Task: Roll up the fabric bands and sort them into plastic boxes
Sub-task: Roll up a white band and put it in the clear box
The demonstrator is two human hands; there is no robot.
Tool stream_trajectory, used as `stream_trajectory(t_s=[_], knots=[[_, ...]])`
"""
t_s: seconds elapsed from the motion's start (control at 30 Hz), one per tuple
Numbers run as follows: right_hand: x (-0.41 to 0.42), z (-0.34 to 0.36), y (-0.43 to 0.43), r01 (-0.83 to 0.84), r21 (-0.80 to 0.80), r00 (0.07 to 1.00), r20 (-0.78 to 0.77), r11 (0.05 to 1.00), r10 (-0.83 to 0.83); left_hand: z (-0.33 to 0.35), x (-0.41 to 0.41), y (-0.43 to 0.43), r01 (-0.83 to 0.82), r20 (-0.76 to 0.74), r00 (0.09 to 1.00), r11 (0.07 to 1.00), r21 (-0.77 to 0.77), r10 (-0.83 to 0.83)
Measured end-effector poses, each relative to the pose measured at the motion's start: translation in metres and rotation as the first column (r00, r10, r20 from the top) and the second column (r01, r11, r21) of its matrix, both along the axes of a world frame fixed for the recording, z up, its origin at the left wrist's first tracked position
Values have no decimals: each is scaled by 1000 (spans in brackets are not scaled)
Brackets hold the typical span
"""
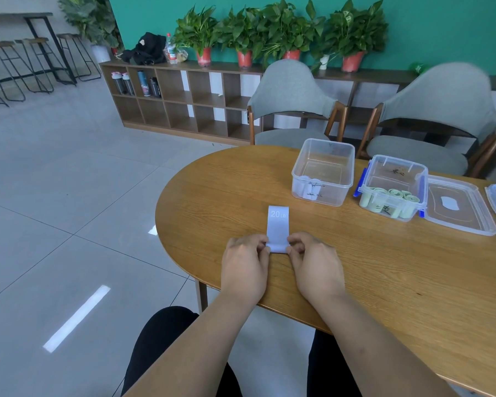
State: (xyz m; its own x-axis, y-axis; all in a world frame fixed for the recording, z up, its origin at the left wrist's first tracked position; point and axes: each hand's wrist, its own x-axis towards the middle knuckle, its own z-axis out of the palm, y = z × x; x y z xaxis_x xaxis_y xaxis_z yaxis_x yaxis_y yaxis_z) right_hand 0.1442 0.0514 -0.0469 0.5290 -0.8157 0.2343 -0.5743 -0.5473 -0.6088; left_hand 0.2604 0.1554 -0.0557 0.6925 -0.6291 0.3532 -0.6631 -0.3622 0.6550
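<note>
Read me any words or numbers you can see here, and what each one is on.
"20 LB": on the pale fabric band.
Handwritten marks on the left plastic box: too blurred to read.
Handwritten marks on the box of green rolls: too blurred to read.
Label on the bottle on the shelf: too small.

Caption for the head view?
Left hand and right hand roll up a pale 20 LB band on the table.

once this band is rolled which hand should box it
Right, probably: left hand and right hand both pinch the band, but the box with pale rolls sits ahead on the right hand's side.
</note>
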Motion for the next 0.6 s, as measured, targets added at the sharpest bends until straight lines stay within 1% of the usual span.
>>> stream_trajectory(t_s=[0.1, 0.3, 0.43, 0.6], knots=[[-1, -1, 5, 15, -28, 1000, 15, 999, -14, -3, -1, 2, 2, -20, 1000, 999, -35, -2], [-3, -4, 9, 16, -67, 1000, 9, 998, -15, -8, -2, 2, 2, 40, 999, 1000, -28, -1], [-4, -8, 8, 20, -70, 998, 66, 997, -15, -10, -2, 1, -15, 42, 999, 999, -51, 17], [-4, -13, 5, 17, -72, 995, 98, 997, -10, -13, -3, 2, -16, 57, 998, 996, -93, 21]])
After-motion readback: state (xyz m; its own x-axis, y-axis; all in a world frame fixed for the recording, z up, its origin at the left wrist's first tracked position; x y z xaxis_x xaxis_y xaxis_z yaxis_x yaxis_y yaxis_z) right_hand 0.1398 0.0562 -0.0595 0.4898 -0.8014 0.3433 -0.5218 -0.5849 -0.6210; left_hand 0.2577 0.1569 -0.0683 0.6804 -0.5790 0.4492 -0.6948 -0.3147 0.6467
